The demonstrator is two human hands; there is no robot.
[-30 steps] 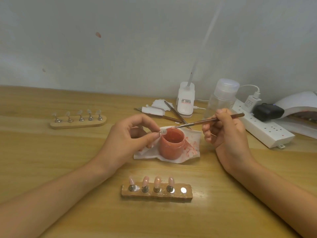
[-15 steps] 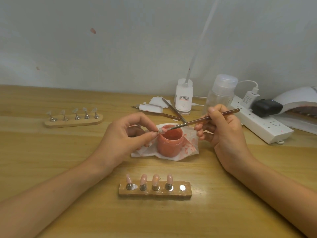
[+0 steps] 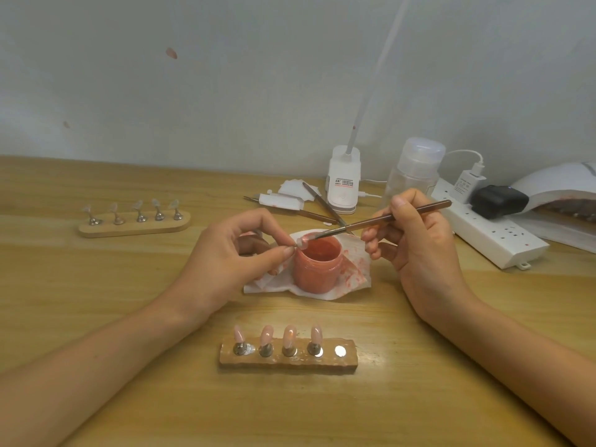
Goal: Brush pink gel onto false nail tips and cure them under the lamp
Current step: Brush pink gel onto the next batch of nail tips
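Note:
My left hand (image 3: 235,250) pinches a small clear nail tip (image 3: 300,242) between thumb and forefinger, just left of the open pink gel jar (image 3: 317,264). My right hand (image 3: 416,243) grips a thin brown brush (image 3: 383,219), and its bristle end touches the nail tip above the jar's rim. Near the table's front a wooden holder (image 3: 288,354) carries several pink-coated tips on metal stands, with one bare magnet at its right end. A second holder (image 3: 134,222) with several clear tips stands at the left. The curing lamp (image 3: 561,191) sits at the far right.
The jar stands on a pink-stained white tissue (image 3: 351,272). Behind it lie metal tools (image 3: 317,201), white pads (image 3: 283,200), a desk-lamp base (image 3: 343,182) and a clear pump bottle (image 3: 414,175). A white power strip (image 3: 493,233) with plugs runs along the right.
The brush tip has stayed at the nail tip over the jar with small stroke shifts. Both hands remain where they were; my view shifted slightly.

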